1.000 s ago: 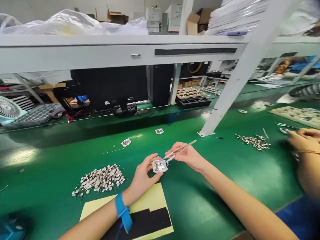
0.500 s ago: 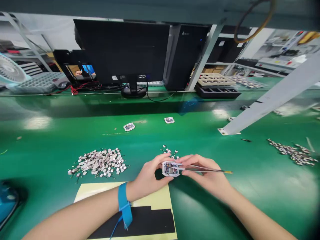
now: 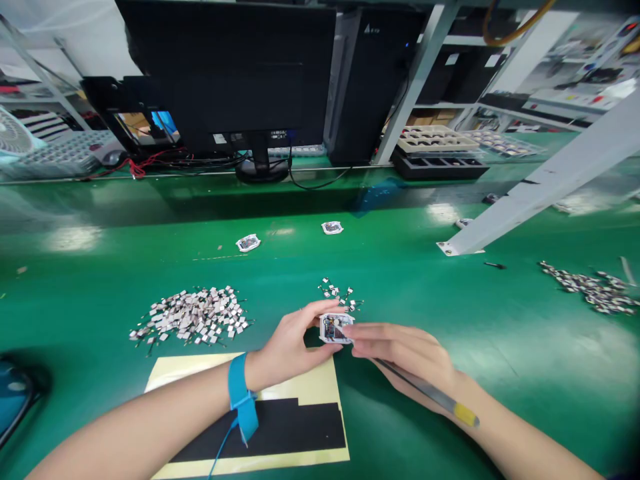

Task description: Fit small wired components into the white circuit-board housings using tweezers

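My left hand [image 3: 293, 340], with a blue strap [image 3: 242, 393] round its wrist, grips a small white housing [image 3: 336, 329] between thumb and fingers. Electronic parts and wires show inside the housing. My right hand [image 3: 410, 353] is closed round metal tweezers [image 3: 425, 389], whose yellow-marked end points down and right along the wrist. Its fingertips reach the housing's right edge; the tweezer tips are hidden behind them. Just beyond the housing lie several small wired parts [image 3: 340, 293]. To the left is a large pile of small white square parts [image 3: 195, 315].
Two similar housings, a left one [image 3: 249, 243] and a right one [image 3: 332, 228], lie farther back. Yellow paper with a black sheet [image 3: 280, 427] is under my left forearm. A slanted white post [image 3: 530, 193] stands right, near another parts pile [image 3: 590, 288]. A monitor [image 3: 235, 73] stands behind.
The tweezers have swung from pointing right across the housing to lying down along my right hand. My right fingers now lie flatter at the housing's edge. The camera view has shifted slightly.
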Tool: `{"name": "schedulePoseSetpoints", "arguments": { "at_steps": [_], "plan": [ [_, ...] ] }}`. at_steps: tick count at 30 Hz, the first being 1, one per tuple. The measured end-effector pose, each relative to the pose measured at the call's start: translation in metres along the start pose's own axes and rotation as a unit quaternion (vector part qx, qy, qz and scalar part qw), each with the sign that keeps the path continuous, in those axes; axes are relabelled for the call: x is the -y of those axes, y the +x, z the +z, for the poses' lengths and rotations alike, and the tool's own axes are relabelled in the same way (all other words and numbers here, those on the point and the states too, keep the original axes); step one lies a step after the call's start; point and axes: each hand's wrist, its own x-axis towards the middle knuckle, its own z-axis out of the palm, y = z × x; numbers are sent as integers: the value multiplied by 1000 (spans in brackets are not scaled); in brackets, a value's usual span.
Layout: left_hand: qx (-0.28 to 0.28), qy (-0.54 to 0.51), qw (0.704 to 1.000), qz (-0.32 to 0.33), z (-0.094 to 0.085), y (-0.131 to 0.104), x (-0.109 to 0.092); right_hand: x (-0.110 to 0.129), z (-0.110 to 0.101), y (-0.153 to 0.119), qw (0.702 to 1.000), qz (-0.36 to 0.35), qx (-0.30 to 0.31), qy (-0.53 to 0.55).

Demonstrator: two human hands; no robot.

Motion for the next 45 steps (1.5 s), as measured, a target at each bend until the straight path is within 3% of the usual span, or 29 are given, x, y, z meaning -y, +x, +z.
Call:
{"name": "schedulePoseSetpoints", "arguments": {
  "at_steps": [3, 6, 11, 17, 24, 26, 28, 31, 34, 39, 45],
  "plan": [
    [-7, 25, 1000, 4, -1, 1, -1, 8, -5, 1, 998, -45, 17, -27],
    [-16, 23, 999, 18, -1, 1, -2, 12, -7, 3, 999, -40, 12, -22],
    [-6, -22, 1000, -9, 0, -1, -2, 6, 4, 4, 999, 12, -49, 20],
    [4, 6, 1000, -10, -1, -3, -1, -3, 14, -2, 994, 83, -37, 66],
    [-17, 27, 999, 30, -3, 0, -8, 6, 4, 2, 998, -62, 9, -30],
    [-24, 28, 998, 48, -4, 1, -10, 11, 3, 6, 997, -76, 18, -25],
    [-32, 19, 998, 54, -4, 2, -11, 15, 5, 7, 999, -39, -36, 3],
    [-50, -10, 997, 57, -4, 0, -11, 16, 8, 6, 984, 85, -139, 69],
    [-62, -44, 995, 57, -3, -2, -11, 13, 11, 4, 967, 159, -151, 133],
    [-68, -58, 994, 58, -2, -3, -12, 10, 15, 5, 964, 167, -152, 142],
    [-79, -50, 992, 90, -2, -2, -11, 12, 16, 6, 954, 155, -196, 165]
  ]
}}
